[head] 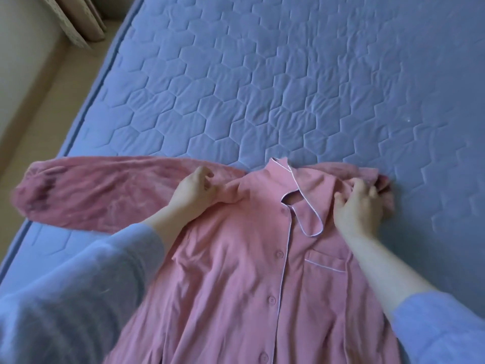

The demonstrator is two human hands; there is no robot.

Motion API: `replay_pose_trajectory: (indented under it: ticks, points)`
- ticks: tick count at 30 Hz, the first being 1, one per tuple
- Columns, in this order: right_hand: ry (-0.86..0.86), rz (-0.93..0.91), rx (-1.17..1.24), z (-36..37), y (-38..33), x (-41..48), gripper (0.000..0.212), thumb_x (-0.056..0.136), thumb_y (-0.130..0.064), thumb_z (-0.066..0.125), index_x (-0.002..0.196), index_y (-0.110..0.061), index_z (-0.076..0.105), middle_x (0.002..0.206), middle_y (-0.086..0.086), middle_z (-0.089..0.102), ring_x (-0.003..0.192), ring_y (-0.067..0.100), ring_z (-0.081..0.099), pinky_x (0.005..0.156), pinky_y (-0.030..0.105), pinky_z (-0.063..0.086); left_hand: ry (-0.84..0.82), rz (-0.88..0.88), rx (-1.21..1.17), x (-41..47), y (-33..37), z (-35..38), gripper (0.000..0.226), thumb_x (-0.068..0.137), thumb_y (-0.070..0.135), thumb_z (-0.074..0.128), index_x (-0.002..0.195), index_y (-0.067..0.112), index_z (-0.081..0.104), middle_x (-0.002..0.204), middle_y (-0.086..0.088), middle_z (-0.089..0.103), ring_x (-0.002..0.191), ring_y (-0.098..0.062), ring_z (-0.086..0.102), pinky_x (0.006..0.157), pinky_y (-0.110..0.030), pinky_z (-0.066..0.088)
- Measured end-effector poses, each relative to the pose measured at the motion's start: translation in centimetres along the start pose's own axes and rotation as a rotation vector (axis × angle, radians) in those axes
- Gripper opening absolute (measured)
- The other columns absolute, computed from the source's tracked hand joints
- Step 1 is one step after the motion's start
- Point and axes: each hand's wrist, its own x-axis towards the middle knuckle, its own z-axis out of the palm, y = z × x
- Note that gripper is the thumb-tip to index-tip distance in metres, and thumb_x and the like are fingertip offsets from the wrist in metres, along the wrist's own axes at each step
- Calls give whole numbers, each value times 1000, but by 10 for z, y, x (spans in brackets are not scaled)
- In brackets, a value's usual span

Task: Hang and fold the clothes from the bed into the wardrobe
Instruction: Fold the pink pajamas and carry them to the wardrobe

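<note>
No readable text or labels anywhere.

Bedroom in a home. Bed (262, 88) topped in blue fabric quilted in hexagons, wide and low. Pink button-front pyjama shirt (236, 258) with white piping, spread flat on the bed. Patterned curtain (78, 22) hanging at upper left, beyond the bed's edge. Pale beige floor (39, 122) alongside.

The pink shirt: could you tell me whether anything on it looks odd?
Yes: the shirt has dark purplish smudges near the cuff of its outstretched sleeve, like a stain, though blur may exaggerate them. The other sleeve is bunched under the right hand.
</note>
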Motion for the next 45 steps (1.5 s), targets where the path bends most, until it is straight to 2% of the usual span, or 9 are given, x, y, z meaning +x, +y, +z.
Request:
replay_pose_trajectory:
  ticks: [4,8,13,19,24,26,29,36,45]
  points:
    - [236,-322,4,20,-23,-48,38,76,0,64,114,1,61,118,22,59,110,43,56,97,47,39,-6,-85,-94,-18,-43,0,47,84,37,67,123,14,55,111,-1,64,97,-20,62,84,-31,47]
    - [37,-462,124,46,-63,-81,35,70,7,66,103,-2,67,103,16,64,95,39,60,83,45,45,-18,-186,-79,-49,-84,-9,41,82,43,70,109,14,61,101,2,68,91,-17,65,84,-33,51]
    - [-241,-528,191,69,-110,-94,30,80,2,60,109,-4,67,107,13,64,98,33,62,88,40,46,-117,-207,-76,-84,-120,-14,25,78,31,76,96,17,66,91,2,68,87,-20,66,80,-36,52]
    - [-392,-617,181,89,-150,-95,32,87,-5,57,118,-12,63,118,6,59,103,26,60,89,38,48,-74,-270,-277,-114,-143,-5,39,67,42,85,96,37,58,93,18,62,80,6,60,61,-3,41]
    - [-510,-730,109,113,-170,-94,46,88,-5,54,132,-21,56,137,-3,50,122,18,52,100,31,42,-95,-350,-287,-124,-156,8,26,80,12,65,101,25,57,93,6,65,84,-12,63,71,-26,46]
    - [-541,-736,9,121,-175,-93,53,89,-8,55,140,-25,49,148,-5,39,127,18,48,101,32,41,-95,-380,-185,-122,-160,11,8,86,11,55,85,18,58,77,3,64,77,-18,60,63,-31,41]
    - [-575,-752,-118,129,-184,-89,56,91,-13,56,143,-28,43,150,-5,37,127,22,51,100,36,43,-144,-440,-147,-121,-168,9,28,92,17,51,65,14,48,61,2,52,68,-20,52,58,-34,31]
    - [-480,-661,-2,130,-217,-66,12,88,-14,56,97,-16,64,100,7,58,94,32,59,82,42,47,122,-253,-157,-70,-176,-72,32,83,17,64,57,8,46,52,0,40,62,-22,44,54,-33,31]
    - [-440,-391,89,159,-253,-42,16,93,-23,57,82,-12,57,97,10,66,95,29,59,80,37,45,96,-77,245,38,-165,-129,12,84,19,55,87,16,66,91,-6,68,91,-33,61,70,-37,48]
